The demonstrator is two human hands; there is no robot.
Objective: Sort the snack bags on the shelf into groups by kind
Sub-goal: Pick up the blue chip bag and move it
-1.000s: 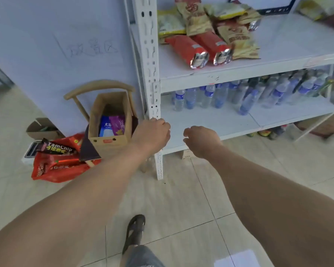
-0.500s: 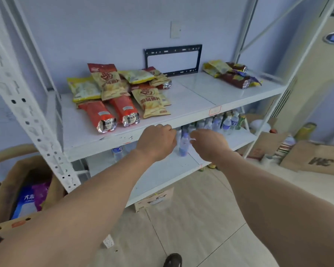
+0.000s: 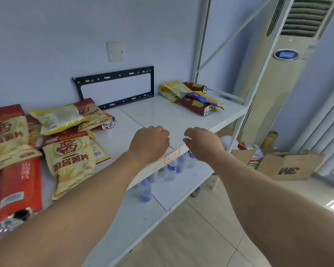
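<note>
White metal shelf [image 3: 181,120] runs under both outstretched hands, which hover side by side over its front edge with nothing in them. On the left hand [image 3: 149,144] the fingers curl loosely downward and hold nothing; whether the fingertips touch the shelf lip cannot be told. The right hand [image 3: 201,143] is likewise loosely curled and empty, its fingers pointing toward the left hand, with a small gap between the two.

Left of the left hand lies a heap of snack bags: a yellow chip bag with a red header [image 3: 69,160] nearest the forearm, a long red bag [image 3: 19,187] beyond it at the frame's edge, and a pale yellow bag [image 3: 58,118] lying on top of others further back. Beyond the right hand, at the far right corner of the shelf, a second small pile [image 3: 191,98] mixes yellow and dark red bags, well apart from both hands.

Below the hands, water bottles [image 3: 171,168] stand on the lower shelf. A black metal bracket [image 3: 114,87] leans against the wall behind.
</note>
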